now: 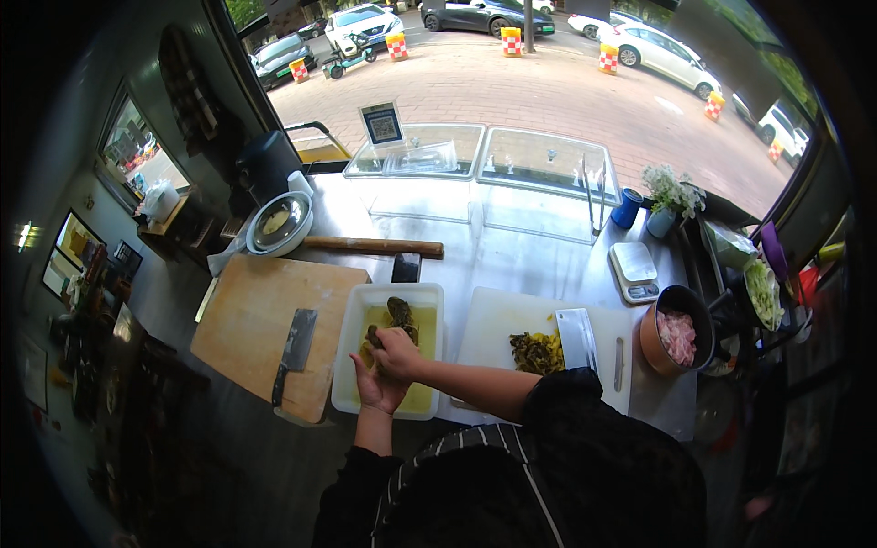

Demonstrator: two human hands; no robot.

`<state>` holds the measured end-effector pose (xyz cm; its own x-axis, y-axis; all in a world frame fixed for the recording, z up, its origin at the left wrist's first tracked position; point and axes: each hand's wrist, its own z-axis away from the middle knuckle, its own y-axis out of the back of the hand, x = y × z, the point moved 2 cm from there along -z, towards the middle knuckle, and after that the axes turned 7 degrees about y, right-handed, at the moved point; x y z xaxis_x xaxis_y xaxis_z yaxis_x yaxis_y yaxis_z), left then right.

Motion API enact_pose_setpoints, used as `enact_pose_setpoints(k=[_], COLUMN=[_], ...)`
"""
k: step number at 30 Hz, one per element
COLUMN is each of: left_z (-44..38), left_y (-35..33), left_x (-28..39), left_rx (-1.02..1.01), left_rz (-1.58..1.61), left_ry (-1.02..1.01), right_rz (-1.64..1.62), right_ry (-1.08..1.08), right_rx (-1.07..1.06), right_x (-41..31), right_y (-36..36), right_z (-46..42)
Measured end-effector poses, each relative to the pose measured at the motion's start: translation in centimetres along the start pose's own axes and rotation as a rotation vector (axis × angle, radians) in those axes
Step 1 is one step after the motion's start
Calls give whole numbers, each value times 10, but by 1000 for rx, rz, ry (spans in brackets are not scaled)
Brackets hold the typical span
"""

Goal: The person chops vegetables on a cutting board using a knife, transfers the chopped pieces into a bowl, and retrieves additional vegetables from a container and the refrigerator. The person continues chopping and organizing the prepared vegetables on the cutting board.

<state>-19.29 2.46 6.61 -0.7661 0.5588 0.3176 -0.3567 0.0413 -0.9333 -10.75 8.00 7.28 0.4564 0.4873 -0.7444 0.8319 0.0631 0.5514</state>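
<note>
A white plastic tub [439,318] of yellowish liquid stands before me on the steel counter. Over it, my left hand [378,389] and my right hand [399,356] are pressed together around a wet bunch of pickled greens [373,337]. My right hand lies on top; my left hand cups from below with its thumb sticking out, its fingers partly hidden. Beyond the hands, another dark piece of pickled vegetable [399,312] lies in the tub. Right of it, a white cutting board [486,322] bears chopped pickled greens [538,353] and a cleaver [577,337].
Left, a wooden board [246,308] carries a dark-bladed cleaver [299,340]. Behind lie a rolling pin [377,246] and a covered bowl [279,222]. Right are a kitchen scale [634,270] and a pot [651,346] of raw meat [676,337]. Clear lidded cases [425,198] line the window side.
</note>
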Motion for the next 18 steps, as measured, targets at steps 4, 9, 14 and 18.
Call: enact_pose_setpoints(k=[4, 9, 14, 18], left_z=[0, 4, -9, -23], left_y=[7, 15, 3, 7], left_x=[-1, 10, 26, 27], left_rx=[110, 218, 436, 714], left_rz=[-157, -397, -879, -1046], left_ry=[-3, 153, 140, 61], right_rz=[347, -469, -582, -245], right_ry=[200, -213, -377, -176], right_rx=[-309, -731, -492, -261], right_x=[3, 15, 19, 16], right_y=[20, 47, 40, 21], right_z=[10, -9, -14, -12])
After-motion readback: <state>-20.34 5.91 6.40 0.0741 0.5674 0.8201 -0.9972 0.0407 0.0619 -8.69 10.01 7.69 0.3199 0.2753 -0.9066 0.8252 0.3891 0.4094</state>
